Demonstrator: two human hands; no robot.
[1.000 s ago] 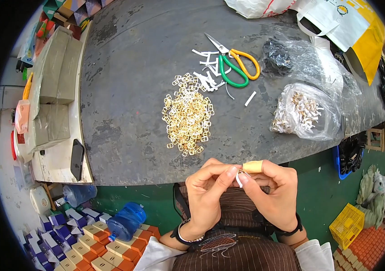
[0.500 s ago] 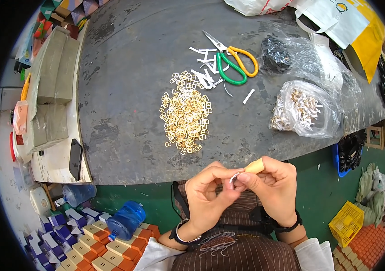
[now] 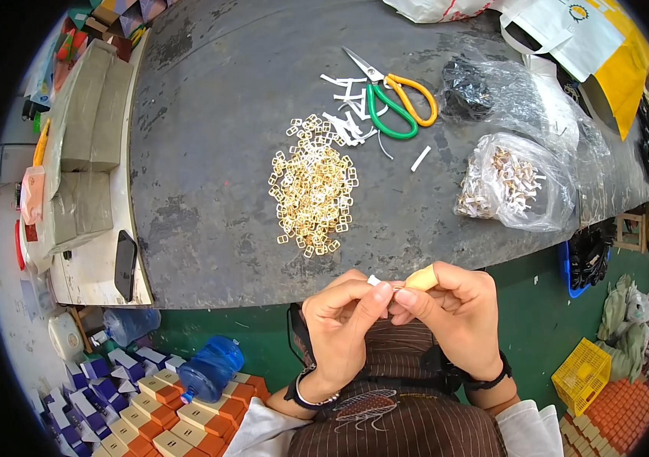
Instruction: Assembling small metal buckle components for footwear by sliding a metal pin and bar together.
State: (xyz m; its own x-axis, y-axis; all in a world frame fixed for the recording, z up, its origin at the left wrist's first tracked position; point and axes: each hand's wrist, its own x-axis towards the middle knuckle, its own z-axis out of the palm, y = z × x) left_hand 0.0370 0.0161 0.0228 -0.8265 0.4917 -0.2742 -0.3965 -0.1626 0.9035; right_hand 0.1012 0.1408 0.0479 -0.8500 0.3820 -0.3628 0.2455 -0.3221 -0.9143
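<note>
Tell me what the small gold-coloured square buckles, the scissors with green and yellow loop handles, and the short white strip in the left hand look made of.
Buckles: probably metal with a glossy plated finish, given bright glints, though coated plastic is possible. Scissors: silvery metal blades; smooth, evenly coloured handles suggest plastic. White strip: matte, perhaps fabric tape; too little shows.

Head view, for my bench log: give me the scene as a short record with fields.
Left hand: pinching a white strip
Right hand: close beside the left; yellow wrap on one finger; grip unclear
Table: dark, worn
On it, middle: gold buckles, piled
Beyond, to the right: scissors, white scraps
Further right: clear bag of white-and-gold pieces
Far left: phone, on a white ledge
</note>
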